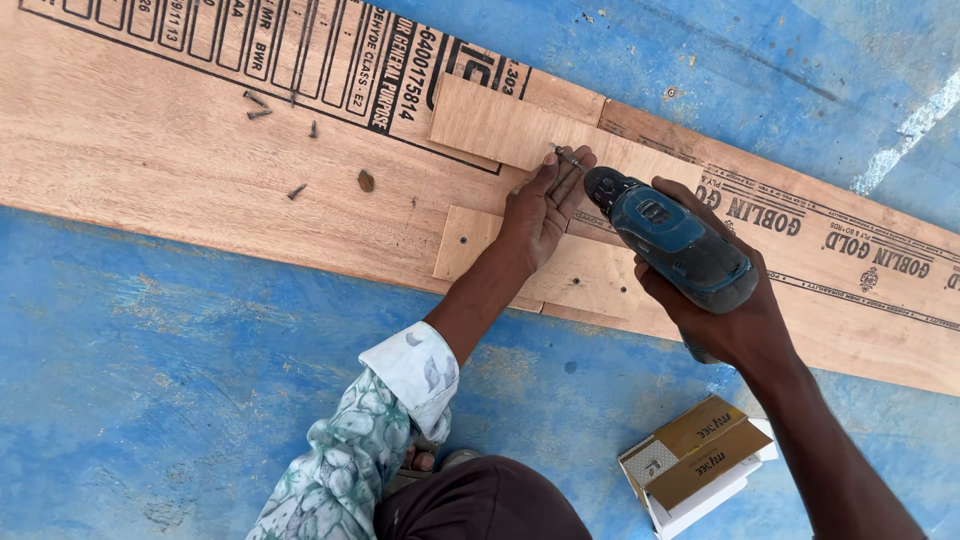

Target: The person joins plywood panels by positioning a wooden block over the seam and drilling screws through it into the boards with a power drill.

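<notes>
Drill (672,243): on the plywood (200,150), long axis slanting, nose up-left toward the screw (568,157).
Right hand (735,310): grip clamped on drill.
Left hand (540,208): fingertips pinch screw, just left of drill.
Box (695,462): below drill, on floor.

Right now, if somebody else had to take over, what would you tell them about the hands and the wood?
Left hand: pressed flat on the small plywood piece, fingertips steadying a screw at its edge.
Right hand: gripping the blue cordless drill, its tip aimed at that screw.
The small piece lies on the long plywood board, which rests on the blue floor.
Done: screw positioned. Left: it is not yet driven in.
Loose screws lie on the board; a small cardboard box sits near the right arm.
</notes>
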